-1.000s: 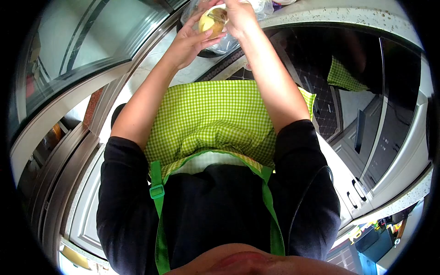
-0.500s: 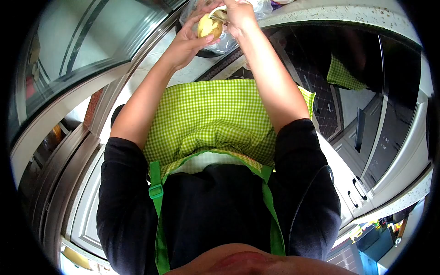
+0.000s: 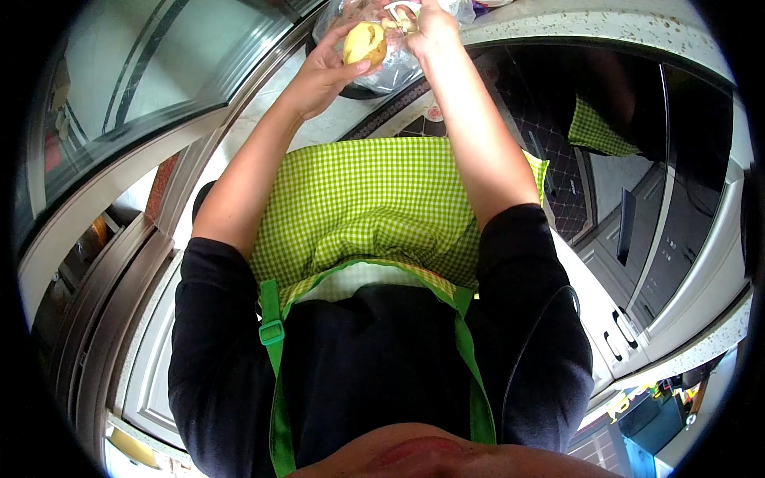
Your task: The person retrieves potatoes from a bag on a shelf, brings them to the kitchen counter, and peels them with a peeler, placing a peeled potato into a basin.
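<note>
Fingers of the left hand [image 3: 317, 80] clamp a rounded yellow potato with brown skin patches [image 3: 363, 45], top centre of the frame; apart from them, the right hand [image 3: 437, 32] grips what looks like a white, curved peeler [image 3: 402, 5], its blade hard to make out. Good strokes call for a firm hold low on the potato, thumb and fingertips out of the blade's path, brown patches turned towards the peeler, and light, shallow pressure. Working above the clear, crumpled plastic bag [image 3: 394, 80] in its dark, round-rimmed container [image 3: 360, 94] should catch scraps.
</note>
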{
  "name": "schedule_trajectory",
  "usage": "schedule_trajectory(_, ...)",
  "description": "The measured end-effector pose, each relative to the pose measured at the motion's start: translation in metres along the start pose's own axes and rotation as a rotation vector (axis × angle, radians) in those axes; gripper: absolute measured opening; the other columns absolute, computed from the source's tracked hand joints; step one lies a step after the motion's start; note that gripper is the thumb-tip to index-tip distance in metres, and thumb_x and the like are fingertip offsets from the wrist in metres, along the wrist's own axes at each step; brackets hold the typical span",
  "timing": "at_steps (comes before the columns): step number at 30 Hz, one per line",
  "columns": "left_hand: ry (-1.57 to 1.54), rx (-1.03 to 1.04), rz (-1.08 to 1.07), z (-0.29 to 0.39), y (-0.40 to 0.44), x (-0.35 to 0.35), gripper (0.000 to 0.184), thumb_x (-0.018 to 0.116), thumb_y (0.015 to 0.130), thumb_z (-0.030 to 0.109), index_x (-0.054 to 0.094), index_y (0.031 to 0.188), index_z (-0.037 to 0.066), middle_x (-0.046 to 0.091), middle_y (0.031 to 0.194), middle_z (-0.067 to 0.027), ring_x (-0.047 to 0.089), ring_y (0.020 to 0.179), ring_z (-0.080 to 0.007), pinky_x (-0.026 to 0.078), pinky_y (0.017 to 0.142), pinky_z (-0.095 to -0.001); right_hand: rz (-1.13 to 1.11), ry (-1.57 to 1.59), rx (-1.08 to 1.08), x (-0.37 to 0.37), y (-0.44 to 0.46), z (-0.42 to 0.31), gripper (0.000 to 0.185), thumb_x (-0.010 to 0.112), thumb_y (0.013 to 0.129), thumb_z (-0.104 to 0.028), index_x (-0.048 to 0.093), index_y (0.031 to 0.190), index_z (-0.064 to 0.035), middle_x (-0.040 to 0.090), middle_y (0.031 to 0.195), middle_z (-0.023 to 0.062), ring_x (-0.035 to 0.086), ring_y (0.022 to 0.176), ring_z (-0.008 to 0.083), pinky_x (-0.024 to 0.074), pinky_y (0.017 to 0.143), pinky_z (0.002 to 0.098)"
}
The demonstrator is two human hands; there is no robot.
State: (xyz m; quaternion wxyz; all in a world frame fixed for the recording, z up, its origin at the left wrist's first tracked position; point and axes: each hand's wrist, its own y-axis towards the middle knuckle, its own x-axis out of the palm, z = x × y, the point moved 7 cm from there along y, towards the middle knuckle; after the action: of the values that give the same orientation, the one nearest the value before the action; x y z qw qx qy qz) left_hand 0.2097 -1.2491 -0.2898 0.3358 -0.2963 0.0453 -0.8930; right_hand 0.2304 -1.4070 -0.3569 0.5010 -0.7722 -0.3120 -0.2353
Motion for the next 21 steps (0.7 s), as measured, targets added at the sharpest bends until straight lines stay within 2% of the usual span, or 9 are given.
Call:
schedule_trajectory(1, -0.006, -0.004, 0.014, 0.000, 0.000, 0.000, 0.069, 0.061, 0.086, 0.004, 0.021, 0.141, -0.001, 0.048, 0.131, -0.0165, 0.050, 0.120, -0.0256, 0.042, 0.102, -0.0425, 0.067, -0.192, -0.039, 0.010, -0.023, -0.011, 0.034, 0.054, 0.094, -0.029, 0.053, 0.098, 0.0048, 0.062, 0.087, 0.0170, 0.063, 0.069, 0.0266, 0.0538, 0.060, 0.0415)
schedule_trajectory(2, -0.006, -0.004, 0.014, -0.001, 0.000, -0.001, 0.069, 0.061, 0.086, 0.004, 0.021, 0.141, -0.001, 0.048, 0.131, -0.0165, 0.050, 0.120, -0.0256, 0.042, 0.102, -0.0425, 0.067, -0.193, -0.039, 0.012, -0.029, -0.010, 0.034, 0.054, 0.094, -0.029, 0.053, 0.098, 0.0048, 0.062, 0.087, 0.0170, 0.063, 0.069, 0.0266, 0.0538, 0.060, 0.0415)
schedule_trajectory(4, -0.022, -0.028, 0.111, -0.004, 0.002, -0.010, 0.067, 0.061, 0.087, 0.005, 0.022, 0.140, -0.001, 0.049, 0.129, -0.0166, 0.052, 0.118, -0.0257, 0.044, 0.100, -0.0428, -0.330, -0.461, -0.136, 0.050, -0.044, -0.005, 0.031, 0.061, 0.090, -0.028, 0.059, 0.080, 0.0013, 0.064, 0.075, 0.0126, 0.063, 0.065, 0.0205, 0.0516, 0.057, 0.0348)
schedule_trajectory(5, -0.024, -0.029, 0.111, -0.004, 0.003, -0.011, 0.067, 0.061, 0.087, 0.005, 0.022, 0.140, -0.001, 0.049, 0.129, -0.0166, 0.052, 0.118, -0.0257, 0.044, 0.100, -0.0428, -0.260, -0.521, -0.137, 0.051, -0.052, -0.003, 0.032, 0.065, 0.087, -0.027, 0.060, 0.069, -0.0019, 0.064, 0.066, 0.0093, 0.061, 0.058, 0.0172, 0.0494, 0.054, 0.0301)
schedule_trajectory(10, 0.005, 0.011, 0.082, 0.000, 0.002, -0.004, 0.068, 0.064, 0.086, 0.006, 0.024, 0.140, 0.000, 0.052, 0.125, -0.0166, 0.055, 0.112, -0.0254, 0.044, 0.099, -0.0402, -0.296, -0.685, -0.255, 0.053, -0.053, 0.003, 0.029, 0.064, 0.088, -0.024, 0.060, 0.071, -0.0010, 0.064, 0.068, 0.0101, 0.060, 0.054, 0.0171, 0.0485, 0.049, 0.0281)
schedule_trajectory(15, 0.117, -0.029, 0.070, -0.004, 0.002, -0.005, 0.072, 0.069, 0.082, 0.008, 0.025, 0.139, 0.001, 0.055, 0.122, -0.0174, 0.058, 0.108, -0.0239, 0.045, 0.096, -0.0354, -0.156, -0.243, -0.105, 0.032, -0.037, 0.003, 0.020, 0.058, 0.091, -0.018, 0.056, 0.086, 0.0013, 0.063, 0.073, 0.0137, 0.061, 0.053, 0.0218, 0.0517, 0.048, 0.0351)
schedule_trajectory(16, 0.099, -0.017, 0.058, -0.002, 0.002, -0.004, 0.075, 0.072, 0.080, 0.009, 0.026, 0.139, 0.002, 0.057, 0.119, -0.0178, 0.060, 0.105, -0.0228, 0.047, 0.094, -0.0335, -0.156, -0.242, -0.107, 0.027, -0.028, 0.005, 0.020, 0.058, 0.091, -0.018, 0.056, 0.086, 0.0013, 0.063, 0.073, 0.0137, 0.061, 0.053, 0.0218, 0.0517, 0.048, 0.0351)
schedule_trajectory(18, 0.130, -0.030, 0.065, -0.004, 0.000, -0.003, 0.072, 0.069, 0.082, 0.009, 0.025, 0.139, 0.000, 0.057, 0.120, -0.0174, 0.060, 0.105, -0.0240, 0.046, 0.095, -0.0345, -0.011, -0.266, -0.195, 0.016, -0.021, 0.002, 0.019, 0.056, 0.092, -0.018, 0.052, 0.090, 0.0008, 0.062, 0.074, 0.0138, 0.062, 0.056, 0.0235, 0.0527, 0.050, 0.0360)
schedule_trajectory(21, 0.131, -0.051, 0.095, -0.005, 0.000, 0.000, 0.069, 0.066, 0.085, 0.010, 0.025, 0.139, -0.002, 0.057, 0.119, -0.0169, 0.060, 0.105, -0.0254, 0.045, 0.096, -0.0351, -0.106, -0.191, -0.233, 0.030, -0.037, -0.009, 0.018, 0.056, 0.092, -0.017, 0.050, 0.089, 0.0002, 0.061, 0.072, 0.0127, 0.063, 0.058, 0.0234, 0.0528, 0.051, 0.0364)
